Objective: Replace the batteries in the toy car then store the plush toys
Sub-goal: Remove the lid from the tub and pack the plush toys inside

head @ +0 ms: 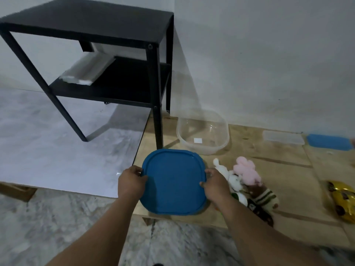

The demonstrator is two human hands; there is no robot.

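I hold a large blue lid point(173, 181) flat over the near left part of the cardboard sheet point(288, 175). My left hand point(131, 181) grips its left edge and my right hand point(216, 184) grips its right edge. Behind the lid stands a clear plastic tub point(202, 131), open, with only a small white label inside. A heap of plush toys point(247, 185) lies just right of my right hand: a pink one on top, white ones and a brown striped one below. A yellow toy point(343, 202) lies at the far right edge.
A black two-shelf side table point(92, 25) stands at the back left, a white packet point(88, 70) on its lower shelf. A small clear box point(283, 138) and a small blue lid point(329, 142) lie at the back right by the wall. A white sheet point(57, 146) covers the floor on the left.
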